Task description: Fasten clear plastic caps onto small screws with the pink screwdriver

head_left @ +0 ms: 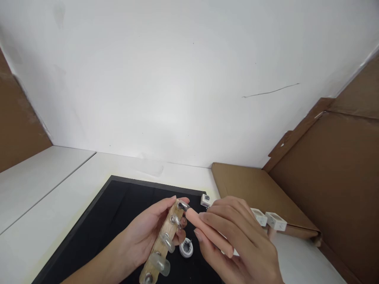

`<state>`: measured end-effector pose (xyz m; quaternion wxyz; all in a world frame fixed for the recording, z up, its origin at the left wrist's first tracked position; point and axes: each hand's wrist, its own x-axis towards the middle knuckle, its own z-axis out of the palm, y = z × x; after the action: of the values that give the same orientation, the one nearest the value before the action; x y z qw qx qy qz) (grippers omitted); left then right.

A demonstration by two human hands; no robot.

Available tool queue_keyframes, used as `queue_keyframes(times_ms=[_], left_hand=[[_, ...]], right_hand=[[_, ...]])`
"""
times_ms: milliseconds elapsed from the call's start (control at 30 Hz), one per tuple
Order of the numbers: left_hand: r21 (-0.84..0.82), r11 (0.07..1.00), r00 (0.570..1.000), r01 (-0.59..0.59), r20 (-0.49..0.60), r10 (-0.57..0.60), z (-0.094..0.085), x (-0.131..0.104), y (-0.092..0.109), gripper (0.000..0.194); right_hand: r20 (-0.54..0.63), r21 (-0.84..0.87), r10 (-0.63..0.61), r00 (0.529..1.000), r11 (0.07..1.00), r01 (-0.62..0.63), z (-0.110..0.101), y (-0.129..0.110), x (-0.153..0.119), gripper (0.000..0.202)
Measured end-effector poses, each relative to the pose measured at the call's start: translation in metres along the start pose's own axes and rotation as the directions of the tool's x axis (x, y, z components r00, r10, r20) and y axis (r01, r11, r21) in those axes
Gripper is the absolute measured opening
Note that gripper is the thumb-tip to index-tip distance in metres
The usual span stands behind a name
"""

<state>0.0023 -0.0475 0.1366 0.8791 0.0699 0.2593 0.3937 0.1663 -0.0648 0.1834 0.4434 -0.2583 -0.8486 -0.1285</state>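
Observation:
My left hand is wrapped round a narrow wooden strip, held tilted above the black mat. Several clear, rounded, tube-like pieces stick out along the strip, each from a small ring-like fitting. Between the thumb and fingers of my right hand is a smooth peach-coloured rod. Its far end meets the topmost clear piece, which has something dark at its base. Whether the two are joined I cannot tell. Just right of the strip, a white ring-shaped item with a dark middle lies on the mat.
The black mat covers part of the white table. A small white box sits at the mat's far right corner. Two white boxes are beyond my right hand, near a flat cardboard piece. White and cardboard walls stand around.

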Motion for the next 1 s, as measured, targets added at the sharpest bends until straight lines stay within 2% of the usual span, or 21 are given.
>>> queue_keyframes(times_ms=[600, 800, 1000], left_hand=[[-0.024, 0.999, 0.999, -0.023, -0.030, 0.022, 0.0056, -0.0065, 0.0015, 0.021], [-0.080, 0.997, 1.000, -0.022, 0.009, 0.023, 0.0043, -0.0079, 0.0016, 0.019], [-0.076, 0.997, 0.999, -0.033, 0.011, 0.034, 0.0038, -0.0061, 0.0022, 0.018]], right_hand=[[0.007, -0.062, -0.008, 1.000, 0.998, 0.008, -0.0067, -0.0012, -0.0020, 0.018], [0.016, -0.055, -0.004, 1.000, 0.998, 0.005, -0.0080, 0.0011, -0.0040, 0.020], [-0.022, 0.093, 0.047, 0.999, 0.995, -0.045, -0.0093, 0.0008, -0.0042, 0.020]])
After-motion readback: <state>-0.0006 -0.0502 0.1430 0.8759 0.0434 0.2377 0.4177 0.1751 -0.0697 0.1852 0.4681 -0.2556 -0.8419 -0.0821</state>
